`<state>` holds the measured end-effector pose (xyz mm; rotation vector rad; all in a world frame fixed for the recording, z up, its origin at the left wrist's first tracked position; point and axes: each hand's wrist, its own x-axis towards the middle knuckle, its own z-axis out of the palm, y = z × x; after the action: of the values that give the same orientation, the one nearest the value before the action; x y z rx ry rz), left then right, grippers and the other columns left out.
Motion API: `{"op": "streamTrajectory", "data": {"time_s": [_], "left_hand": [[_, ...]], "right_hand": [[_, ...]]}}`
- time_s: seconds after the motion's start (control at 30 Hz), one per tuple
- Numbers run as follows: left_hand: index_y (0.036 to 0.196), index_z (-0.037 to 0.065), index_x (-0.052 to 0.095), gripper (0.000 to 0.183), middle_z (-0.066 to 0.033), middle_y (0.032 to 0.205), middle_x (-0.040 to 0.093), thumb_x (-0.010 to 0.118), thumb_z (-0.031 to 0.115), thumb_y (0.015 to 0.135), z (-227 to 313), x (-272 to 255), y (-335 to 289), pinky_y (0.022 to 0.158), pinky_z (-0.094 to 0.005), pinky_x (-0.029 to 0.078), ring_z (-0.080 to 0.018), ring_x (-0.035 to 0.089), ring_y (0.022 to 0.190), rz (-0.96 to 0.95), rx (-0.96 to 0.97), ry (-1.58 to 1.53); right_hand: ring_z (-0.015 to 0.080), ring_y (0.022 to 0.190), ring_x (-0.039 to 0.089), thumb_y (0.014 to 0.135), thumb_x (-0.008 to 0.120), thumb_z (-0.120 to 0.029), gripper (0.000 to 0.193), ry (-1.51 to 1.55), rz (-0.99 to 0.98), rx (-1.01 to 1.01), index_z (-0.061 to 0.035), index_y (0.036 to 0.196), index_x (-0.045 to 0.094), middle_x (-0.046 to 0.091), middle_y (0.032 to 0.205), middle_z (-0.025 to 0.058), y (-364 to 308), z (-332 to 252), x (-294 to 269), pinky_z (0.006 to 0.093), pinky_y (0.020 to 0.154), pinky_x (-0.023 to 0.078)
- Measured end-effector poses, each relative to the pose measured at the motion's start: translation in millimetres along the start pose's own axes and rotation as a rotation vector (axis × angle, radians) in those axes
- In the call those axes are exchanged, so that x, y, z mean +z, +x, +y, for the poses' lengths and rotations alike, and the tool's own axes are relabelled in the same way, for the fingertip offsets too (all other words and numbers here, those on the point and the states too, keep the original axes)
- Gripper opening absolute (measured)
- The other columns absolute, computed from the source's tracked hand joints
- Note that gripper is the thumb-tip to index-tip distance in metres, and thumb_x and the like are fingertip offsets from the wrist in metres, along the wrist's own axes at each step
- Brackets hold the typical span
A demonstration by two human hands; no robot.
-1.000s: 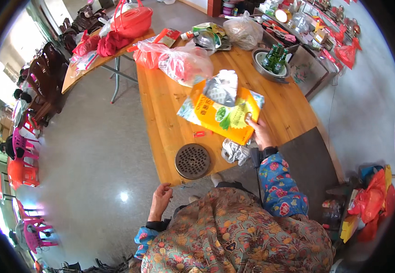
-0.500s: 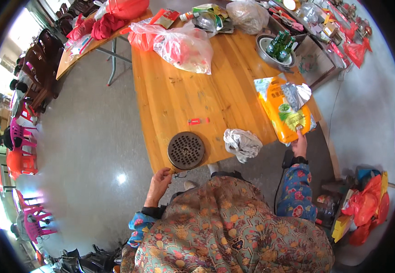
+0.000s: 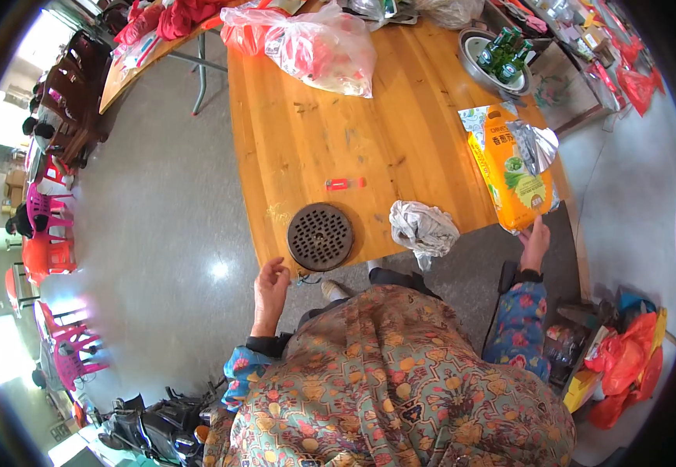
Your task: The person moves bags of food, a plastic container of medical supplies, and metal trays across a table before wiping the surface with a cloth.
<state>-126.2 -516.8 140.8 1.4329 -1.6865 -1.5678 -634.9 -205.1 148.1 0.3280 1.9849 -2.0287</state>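
— Right hand?
— Raised at the near right corner of the table, fingertips closed on the bottom edge of the yellow bag. Bag lying flat there, its lower end poking past the table edge, a silver flap folded open near the top.
— Left hand?
— Loosely curled, holding nothing, off the near edge, close to the round black grate but apart from it.
— Between the two?
— A crumpled grey rag at the edge; a small red lighter further in.
— Further out?
— Pink plastic bag at the far side, metal basin of green bottles beyond the yellow bag.
— Step in hand?
— Probably shifting the bag by its end.
— Needed for any lift?
— A fuller grip, likely both hands; open flap kept upward against spilling.
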Motion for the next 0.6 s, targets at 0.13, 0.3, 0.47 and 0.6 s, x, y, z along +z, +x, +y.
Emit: {"op": "streamTrajectory", "data": {"time_s": [0.13, 0.3, 0.47, 0.6], "left_hand": [[0.099, 0.003, 0.064, 0.017, -0.0067, 0.081, 0.061, 0.064, 0.006, 0.083, 29, 10, 31, 0.064, -0.0276, 0.048, -0.0144, 0.059, 0.067, 0.170, 0.272, 0.222], [0.092, 0.007, 0.066, 0.019, -0.0111, 0.086, 0.060, 0.069, 0.008, 0.073, 103, 59, 82, 0.073, -0.0382, 0.049, -0.0300, 0.060, 0.083, -0.010, 0.630, 0.511], [0.092, 0.012, 0.068, 0.024, -0.0102, 0.091, 0.057, 0.067, 0.010, 0.069, 114, 107, 131, 0.079, -0.0414, 0.049, -0.0319, 0.056, 0.092, -0.105, 0.790, 0.738], [0.089, 0.011, 0.066, 0.017, -0.0116, 0.092, 0.057, 0.064, 0.010, 0.072, 111, 128, 149, 0.078, -0.0428, 0.049, -0.0328, 0.057, 0.094, -0.156, 0.783, 0.958]], "right_hand": [[0.0177, 0.094, 0.059, 0.090, 0.065, -0.028, 0.038, -0.532, -0.082, -0.442, -0.0018, 0.117, 0.060, 0.061, 0.111, 0.0076, -57, -4, 10, 0.0304, 0.082, 0.048], [0.0291, 0.120, 0.049, 0.069, 0.077, -0.021, 0.053, -0.984, -0.770, -0.979, -0.0092, 0.118, 0.060, 0.054, 0.127, 0.0106, -130, 21, 117, 0.0430, 0.100, 0.038], [0.0327, 0.111, 0.053, 0.065, 0.075, -0.014, 0.050, -1.220, -0.816, -0.997, -0.0124, 0.113, 0.059, 0.056, 0.118, 0.0102, -132, 39, 163, 0.0449, 0.094, 0.042], [0.0326, 0.094, 0.060, 0.068, 0.068, -0.006, 0.042, -1.014, -0.957, -0.922, -0.0098, 0.108, 0.059, 0.059, 0.106, 0.0124, -109, 41, 175, 0.0363, 0.078, 0.050]]}}
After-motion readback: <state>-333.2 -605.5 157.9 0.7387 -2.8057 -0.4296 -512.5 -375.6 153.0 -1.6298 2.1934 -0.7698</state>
